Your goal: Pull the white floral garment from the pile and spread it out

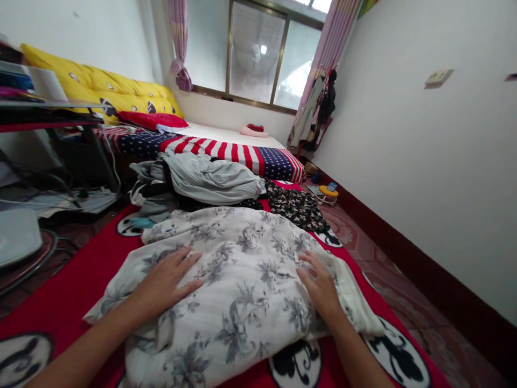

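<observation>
A white cloth with grey flowers (242, 269) lies spread and slightly rumpled on a red blanket with black-and-white round patterns (68, 280). On the cloth's left part rests my left hand (167, 280), palm down, its fingers spread and holding nothing. My right hand (321, 288) is at the cloth's right part, fingers apart, with nothing held in them. Just beyond the cloth is a pile of light grey clothes (214, 178), and to its right a black floral garment (297, 207) lies on the blanket.
Behind the clothes stands a bed (238, 156) with a stars-and-stripes cover. A desk (52, 105) and a stool (18, 237) are on the left. Clothes hang (313, 113) by the curtain. A small yellow-topped stool (328, 191) stands near the right wall (424, 161).
</observation>
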Tool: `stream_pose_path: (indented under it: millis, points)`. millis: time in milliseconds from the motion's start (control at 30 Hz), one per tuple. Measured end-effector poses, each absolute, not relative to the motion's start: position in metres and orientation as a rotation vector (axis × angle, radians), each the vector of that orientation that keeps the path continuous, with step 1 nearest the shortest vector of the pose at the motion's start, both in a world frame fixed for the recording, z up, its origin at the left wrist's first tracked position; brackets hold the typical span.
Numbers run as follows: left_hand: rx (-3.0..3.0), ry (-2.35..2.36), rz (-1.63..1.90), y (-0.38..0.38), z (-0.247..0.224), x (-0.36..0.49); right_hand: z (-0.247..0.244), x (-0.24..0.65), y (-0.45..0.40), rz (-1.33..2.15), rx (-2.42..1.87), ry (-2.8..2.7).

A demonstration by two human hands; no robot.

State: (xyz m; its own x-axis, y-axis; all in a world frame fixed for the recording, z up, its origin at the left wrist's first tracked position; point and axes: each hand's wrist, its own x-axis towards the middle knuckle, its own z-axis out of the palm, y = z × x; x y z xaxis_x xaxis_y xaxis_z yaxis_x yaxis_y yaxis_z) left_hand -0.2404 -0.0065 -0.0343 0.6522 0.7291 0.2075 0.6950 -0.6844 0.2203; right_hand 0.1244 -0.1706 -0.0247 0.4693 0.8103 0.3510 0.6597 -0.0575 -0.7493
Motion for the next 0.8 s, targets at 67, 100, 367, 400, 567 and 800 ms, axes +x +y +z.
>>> stream_pose_path:
  millis: [67, 100, 367, 400, 567, 800]
  points:
    - [2.745, 1.296, 0.270, -0.002, -0.040, -0.243, -0.030, 0.130, -0.171, 0.226, -1.827, -1.317]
    - [2.731, 1.365, 0.227, 0.002, -0.040, -0.246, -0.033, 0.131, -0.173, 0.234, -1.845, -1.366]
    - [2.549, 1.716, 0.227, 0.040, -0.003, -0.272, -0.024, 0.153, -0.184, 0.208, -1.904, -1.384]
    - [2.560, 1.710, 0.264, 0.045, 0.005, -0.267, -0.017, 0.156, -0.177, 0.189, -1.888, -1.325]
    - [2.738, 1.519, 0.600, 0.069, 0.025, -0.215, 0.004, 0.172, -0.111, 0.142, -1.729, -1.125]
    - [2.737, 1.489, 0.513, 0.083, 0.010, -0.174, -0.007, 0.181, -0.050, 0.211, -1.803, -1.056]
